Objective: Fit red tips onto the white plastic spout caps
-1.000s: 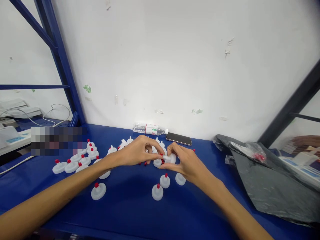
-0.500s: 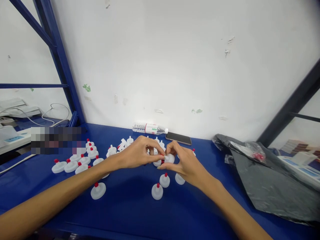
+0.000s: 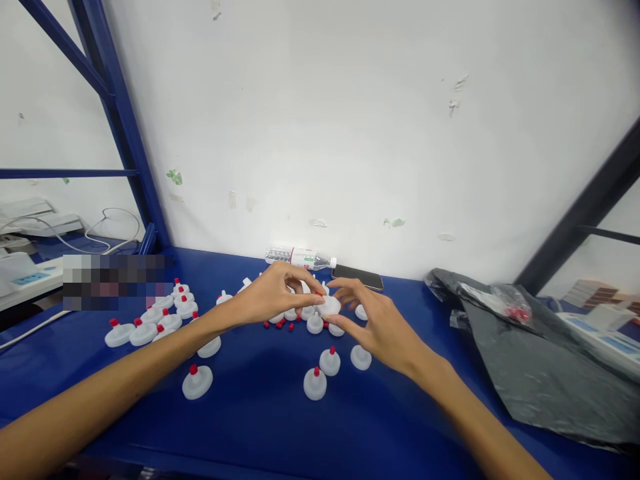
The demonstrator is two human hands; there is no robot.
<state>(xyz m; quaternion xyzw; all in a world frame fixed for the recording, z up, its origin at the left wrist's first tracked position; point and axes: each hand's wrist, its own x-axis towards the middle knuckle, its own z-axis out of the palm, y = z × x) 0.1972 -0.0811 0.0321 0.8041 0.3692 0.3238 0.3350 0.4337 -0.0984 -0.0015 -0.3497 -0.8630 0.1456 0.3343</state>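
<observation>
My left hand (image 3: 287, 292) pinches a round white plastic cap (image 3: 329, 307) with a short spout by its red-tipped end. Close by, my right hand (image 3: 370, 323) has its thumb and fingers spread around the cap's far side; whether a fingertip touches it is hard to tell. Below the hands lie several small red caps (image 3: 291, 327). More white caps stand behind, partly hidden by my left hand. In front of my right hand is a white cap with a red tip (image 3: 315, 384), and another white cap (image 3: 361, 357) sits to its right.
Several red-tipped white caps (image 3: 145, 331) are grouped at the left of the blue table (image 3: 260, 427). A clear bottle (image 3: 303, 258) and a phone (image 3: 357, 277) lie along the wall. Dark plastic bags (image 3: 540, 373) cover the right side. A blue metal frame (image 3: 125, 120) rises at left.
My hands have moved slightly left with the white cap. My right fingers have spread from their grip on it, while my left hand keeps its pinch.
</observation>
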